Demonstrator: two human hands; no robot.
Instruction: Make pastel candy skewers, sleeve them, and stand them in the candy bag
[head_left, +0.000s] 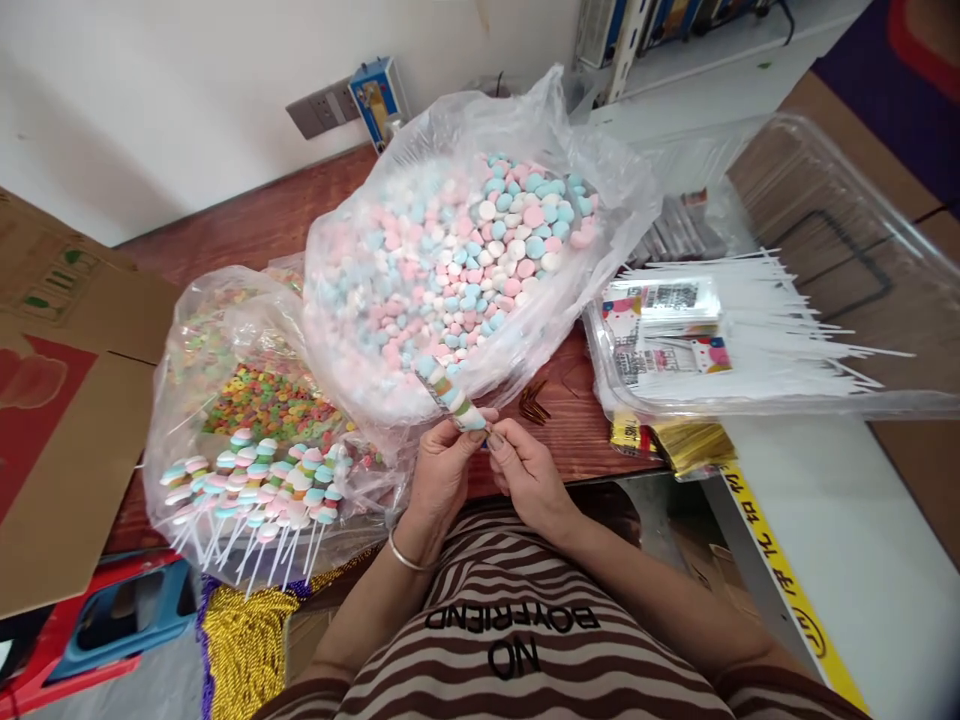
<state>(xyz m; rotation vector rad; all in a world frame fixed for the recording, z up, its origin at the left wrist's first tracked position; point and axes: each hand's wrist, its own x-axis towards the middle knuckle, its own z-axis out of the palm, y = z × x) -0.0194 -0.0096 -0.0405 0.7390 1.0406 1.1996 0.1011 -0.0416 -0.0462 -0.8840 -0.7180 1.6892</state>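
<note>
Between both hands is a marshmallow candy skewer (457,398) in a clear printed wrapper, tilted up to the left. My left hand (442,465) is closed around its lower end. My right hand (529,475) pinches at the bottom of the wrapper, near the stick; what exactly lies between those fingertips is hidden. Just beyond my hands is a large clear bag of pink, blue and white marshmallows (517,230). On the left, a bag of colourful gummy rings (262,400) has several finished marshmallow skewers (262,480) lying over its front, white sticks toward me.
A clear plastic box (750,405) at right holds white sticks (787,330) and printed wrappers (679,305). Gold twist ties (694,445) lie before it, and a few loose ties (534,403) rest on the wooden table (574,385). A cardboard box (75,400) stands at left.
</note>
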